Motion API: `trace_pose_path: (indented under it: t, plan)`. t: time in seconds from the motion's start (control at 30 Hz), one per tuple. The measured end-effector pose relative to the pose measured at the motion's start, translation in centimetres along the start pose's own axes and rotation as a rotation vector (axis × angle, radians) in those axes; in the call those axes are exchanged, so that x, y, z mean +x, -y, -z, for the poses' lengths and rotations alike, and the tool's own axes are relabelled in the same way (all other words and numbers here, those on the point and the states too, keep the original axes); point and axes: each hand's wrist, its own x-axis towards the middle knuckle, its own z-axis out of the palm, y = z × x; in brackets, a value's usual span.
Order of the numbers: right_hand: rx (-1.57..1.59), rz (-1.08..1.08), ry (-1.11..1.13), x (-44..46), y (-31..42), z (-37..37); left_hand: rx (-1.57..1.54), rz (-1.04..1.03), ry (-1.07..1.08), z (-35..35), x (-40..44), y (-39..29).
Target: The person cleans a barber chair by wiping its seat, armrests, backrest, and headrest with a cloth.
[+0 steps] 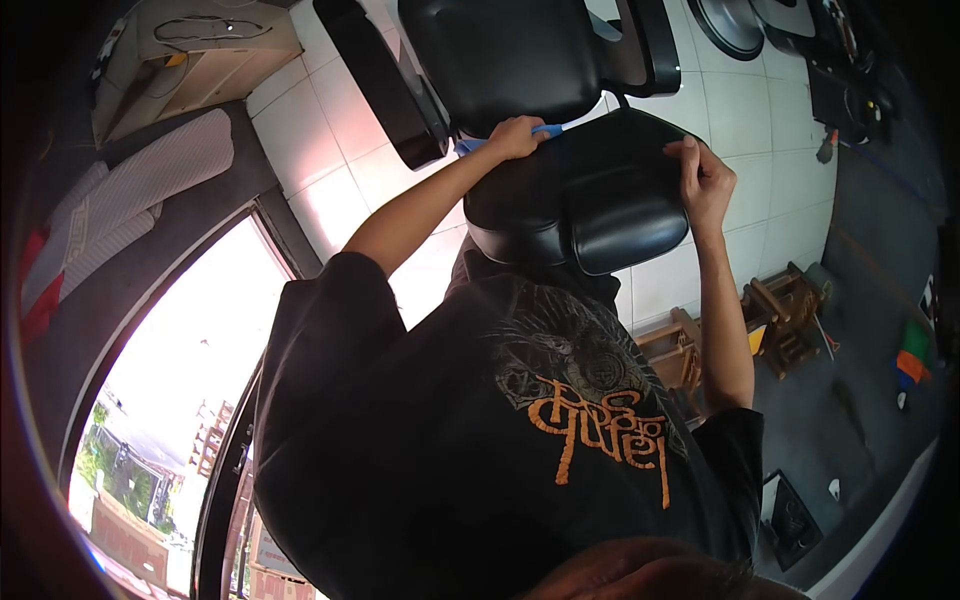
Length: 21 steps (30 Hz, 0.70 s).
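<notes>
A blue cloth (548,130) sticks out from under the closed fingers of my left hand (516,138), at the joint between two black padded chair parts. More blue shows on the other side of that hand. Nearest my body is a glossy black cushion (580,180) with a raised pad at its front. My right hand (708,182) grips the cushion's right edge with curled fingers; its fingertips are partly hidden. Beyond lies the other black padded part (505,60), between two black armrests (385,85).
White floor tiles (765,180) surround the chair. A round black base (727,25) stands at the upper right. Wooden stools (785,315) are at the right. Striped cushions (150,190) and a cabinet (210,65) are at the left, near a bright glass doorway.
</notes>
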Motion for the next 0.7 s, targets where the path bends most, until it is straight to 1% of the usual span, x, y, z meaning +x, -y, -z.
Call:
trace_pose_path:
  t: [0.1, 0.2, 0.33, 0.4, 0.53, 0.6, 0.7]
  plan:
    - [-0.003, 0.007, -0.007, 0.3, -0.1, -0.2, 0.099, 0.120, 0.061, -2.7, 5.0, 3.3]
    - [-0.008, -0.010, 0.008, 0.3, 0.1, 0.0, 0.278, 0.179, 0.367, -5.7, 10.0, 8.6]
    - [0.005, -0.005, 0.018, 0.4, 0.4, 0.1, 0.196, 0.316, 0.633, -6.1, 12.4, 10.5]
    - [-0.005, 0.002, 0.016, 0.5, 0.3, 0.2, 0.161, 0.330, 0.642, -7.1, 13.2, 10.5]
    - [0.010, 0.020, -0.010, 0.4, 0.5, 0.1, -0.052, 0.267, 0.487, -8.9, 14.4, 8.4]
    - [0.023, 0.006, -0.003, 0.4, 0.5, 0.2, -0.205, 0.216, 0.388, -9.6, 16.0, 6.0]
    - [0.046, 0.023, -0.009, 0.4, 0.2, 0.1, -0.318, 0.167, 0.255, -10.4, 19.7, 0.6]
